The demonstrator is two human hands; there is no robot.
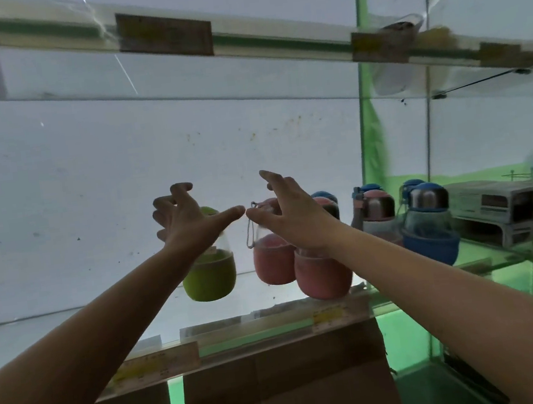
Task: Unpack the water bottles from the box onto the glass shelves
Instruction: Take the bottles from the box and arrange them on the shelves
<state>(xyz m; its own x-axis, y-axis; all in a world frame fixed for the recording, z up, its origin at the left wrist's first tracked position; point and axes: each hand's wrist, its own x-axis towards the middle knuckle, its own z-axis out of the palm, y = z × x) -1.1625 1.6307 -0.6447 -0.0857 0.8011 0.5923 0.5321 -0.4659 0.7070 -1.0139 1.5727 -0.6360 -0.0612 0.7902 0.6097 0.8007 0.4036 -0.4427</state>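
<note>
I see the glass shelf (73, 326) running wide, bare to the left of the bottles, its front edge carrying price strips. The cardboard box (279, 383) sits below that edge. Blue bottles (427, 226) crowd the right end. The near pink bottle (323, 275) stands close to the front edge, a second pink bottle (273, 262) just behind it, the green bottle (209, 276) beside them to the left. My left hand (191, 222) is spread in front of the green bottle's top; whether it touches, I cannot tell. My right hand (293, 213) is spread over the pink caps, gripping nothing.
</note>
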